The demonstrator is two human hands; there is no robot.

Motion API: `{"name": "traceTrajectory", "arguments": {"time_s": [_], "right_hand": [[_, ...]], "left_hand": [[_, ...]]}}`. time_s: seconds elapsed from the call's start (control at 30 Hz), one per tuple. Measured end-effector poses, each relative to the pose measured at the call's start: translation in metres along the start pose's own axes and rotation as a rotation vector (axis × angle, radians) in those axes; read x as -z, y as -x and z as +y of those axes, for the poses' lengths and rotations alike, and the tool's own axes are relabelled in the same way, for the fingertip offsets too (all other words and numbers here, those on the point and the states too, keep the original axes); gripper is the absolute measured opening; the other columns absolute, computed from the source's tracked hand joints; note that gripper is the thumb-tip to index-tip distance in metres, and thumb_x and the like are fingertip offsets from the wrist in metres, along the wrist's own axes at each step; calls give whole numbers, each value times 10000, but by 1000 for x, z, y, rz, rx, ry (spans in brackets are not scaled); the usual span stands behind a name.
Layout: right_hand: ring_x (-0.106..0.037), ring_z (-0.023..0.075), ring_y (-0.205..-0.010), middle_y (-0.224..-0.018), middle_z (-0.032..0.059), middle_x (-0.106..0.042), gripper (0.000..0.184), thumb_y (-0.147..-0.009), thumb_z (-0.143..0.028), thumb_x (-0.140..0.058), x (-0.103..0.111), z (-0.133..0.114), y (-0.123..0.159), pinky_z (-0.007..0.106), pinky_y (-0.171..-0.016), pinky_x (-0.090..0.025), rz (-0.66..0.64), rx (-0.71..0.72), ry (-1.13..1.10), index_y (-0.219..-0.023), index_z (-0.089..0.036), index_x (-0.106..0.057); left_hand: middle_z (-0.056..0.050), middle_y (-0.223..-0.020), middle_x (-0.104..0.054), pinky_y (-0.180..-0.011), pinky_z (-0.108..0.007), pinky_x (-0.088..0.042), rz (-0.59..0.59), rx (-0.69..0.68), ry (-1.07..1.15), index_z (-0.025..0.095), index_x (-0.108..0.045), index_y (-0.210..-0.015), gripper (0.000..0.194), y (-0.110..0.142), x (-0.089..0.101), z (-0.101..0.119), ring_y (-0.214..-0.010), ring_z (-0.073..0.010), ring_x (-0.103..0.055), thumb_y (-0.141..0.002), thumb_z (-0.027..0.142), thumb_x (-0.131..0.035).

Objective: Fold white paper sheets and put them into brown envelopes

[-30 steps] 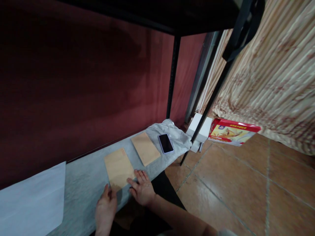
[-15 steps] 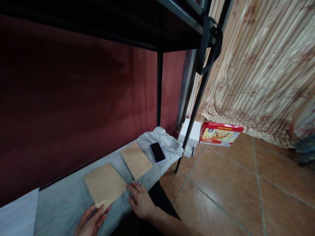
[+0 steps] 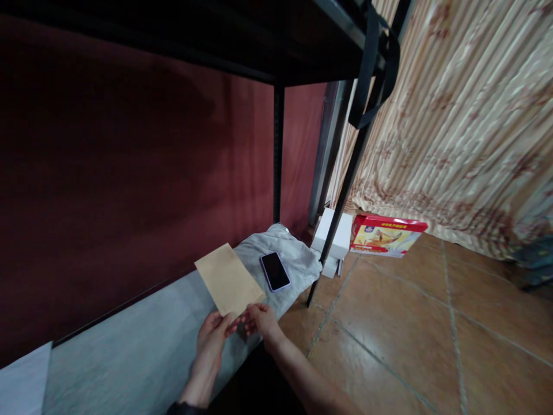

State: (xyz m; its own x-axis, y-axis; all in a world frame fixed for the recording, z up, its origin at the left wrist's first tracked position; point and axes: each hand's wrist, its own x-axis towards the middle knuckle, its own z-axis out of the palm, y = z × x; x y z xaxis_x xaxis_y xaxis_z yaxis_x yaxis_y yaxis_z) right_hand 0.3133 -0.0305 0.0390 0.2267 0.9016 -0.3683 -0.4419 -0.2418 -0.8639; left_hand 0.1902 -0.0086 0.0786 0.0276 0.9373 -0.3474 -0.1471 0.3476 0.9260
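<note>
A brown paper envelope [image 3: 227,279] lies tilted over the grey cloth [image 3: 142,340] that covers the low shelf. Both hands pinch its near edge: my left hand [image 3: 211,337] at the lower left corner, my right hand [image 3: 260,319] at the lower right, fingers closed on the paper. Only one envelope shows; whether another lies beneath it is hidden. A dark phone with a pale case [image 3: 275,271] rests on the cloth just right of the envelope.
A black metal shelf post [image 3: 279,155] and a slanted leg [image 3: 345,190] frame the shelf's right end, with a black strap [image 3: 371,69] hanging above. A white box [image 3: 334,233] and a red box [image 3: 384,235] sit on the tiled floor by the striped curtain. White paper [image 3: 21,380] at far left.
The left envelope has been picked up and carried right, over where the second envelope lay. Both hands have come together on its near edge. Only one envelope shows now.
</note>
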Motion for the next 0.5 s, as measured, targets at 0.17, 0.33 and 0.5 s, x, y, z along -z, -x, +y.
{"name": "traceTrajectory", "arguments": {"time_s": [0.17,0.33,0.5], "right_hand": [[-493,89,-402,-592,-3,-618,292,-841,-420,-613,9,3,-16,218,-431,-433,52,-59,65,-674,-180,-597],[-497,83,-416,-599,-15,-613,293,-807,-452,-618,15,11,-18,220,-452,-462,51,-66,87,-702,-179,-596],[-523,96,-419,-586,-33,-603,299,-781,-471,-649,19,14,-18,222,-437,-469,24,-56,103,-728,-181,-598]], "left_hand": [[2,-611,-657,-512,-246,-486,-6,-19,-207,186,-570,-780,250,-29,-2,-15,-534,-147,-634,-625,263,-750],[20,-578,-631,-456,-229,-436,-24,-16,-274,197,-546,-784,303,-37,1,-23,-503,-145,-610,-605,337,-745],[40,-534,-597,-413,-219,-383,-4,-23,-347,208,-501,-876,323,-38,3,-36,-431,-137,-558,-665,374,-681]]}}
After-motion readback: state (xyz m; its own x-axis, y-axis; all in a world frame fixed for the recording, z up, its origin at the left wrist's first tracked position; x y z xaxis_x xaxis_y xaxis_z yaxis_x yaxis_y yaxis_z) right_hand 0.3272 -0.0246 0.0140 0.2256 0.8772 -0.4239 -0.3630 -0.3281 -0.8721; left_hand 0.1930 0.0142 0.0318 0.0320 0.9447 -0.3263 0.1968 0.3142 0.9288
